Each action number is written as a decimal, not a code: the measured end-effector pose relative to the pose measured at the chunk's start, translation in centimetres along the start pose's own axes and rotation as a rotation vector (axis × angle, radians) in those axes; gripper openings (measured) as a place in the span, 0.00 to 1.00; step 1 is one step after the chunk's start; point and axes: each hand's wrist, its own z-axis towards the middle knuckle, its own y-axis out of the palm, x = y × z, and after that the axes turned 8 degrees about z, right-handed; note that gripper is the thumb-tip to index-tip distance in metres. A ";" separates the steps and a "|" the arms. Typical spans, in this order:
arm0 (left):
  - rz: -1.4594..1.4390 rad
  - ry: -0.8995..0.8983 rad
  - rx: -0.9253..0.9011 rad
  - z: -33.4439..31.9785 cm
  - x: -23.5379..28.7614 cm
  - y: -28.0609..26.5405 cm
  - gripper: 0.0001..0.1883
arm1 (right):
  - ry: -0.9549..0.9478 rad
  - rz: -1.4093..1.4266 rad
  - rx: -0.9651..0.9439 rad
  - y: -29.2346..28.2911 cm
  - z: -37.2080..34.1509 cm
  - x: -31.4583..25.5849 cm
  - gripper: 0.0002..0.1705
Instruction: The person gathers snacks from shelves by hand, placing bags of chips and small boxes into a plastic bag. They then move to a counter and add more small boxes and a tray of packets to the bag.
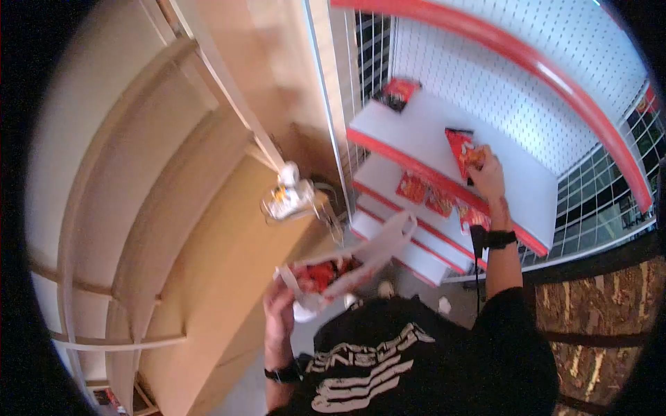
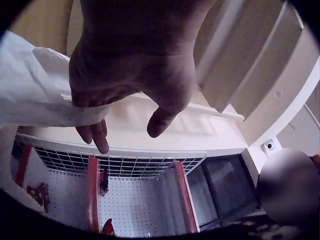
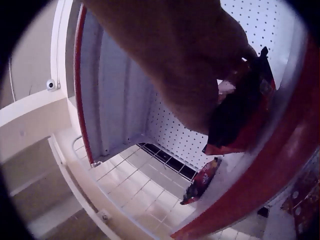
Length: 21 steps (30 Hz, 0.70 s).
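The right hand point(image 1: 488, 177) has its grip clamped on a glossy red packet with a black top edge point(image 1: 458, 149), fingers and thumb pinching it over the upper white shelf board with a red front edge point(image 1: 427, 132); whether the packet touches the board I cannot tell. The left hand point(image 1: 279, 308) has its grip on a thin white plastic bag point(image 1: 385, 253), some fingers curled round its handle while the thumb stands apart; the bag hangs open, with red and dark packets point(image 1: 322, 276) inside.

A red-and-black packet point(image 1: 399, 93) lies at the far left end of the upper board; on the tier below, three red packets with printed fronts point(image 1: 440, 201) lie in a row, the nearest partly behind the right forearm; more white tiers with red edges step down beneath them. A white perforated back panel point(image 1: 444, 76) rises behind the upper board; white wire mesh point(image 1: 610, 180) closes the unit's sides, and a curved red rail point(image 1: 555, 80) crosses above.

The person wears a black shirt with white lettering and stripes point(image 1: 430, 340), and a black strap on each wrist; to the left stands tan shelving point(image 1: 166, 152), with a small stand holding white and yellow items point(image 1: 290, 201), too blurred to name, near the unit.
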 end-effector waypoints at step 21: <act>-0.071 -0.037 -0.144 1.6 2.0 4.0 0.37 | 0.440 0.961 -1.200 6.4 -15.8 -5.7 0.22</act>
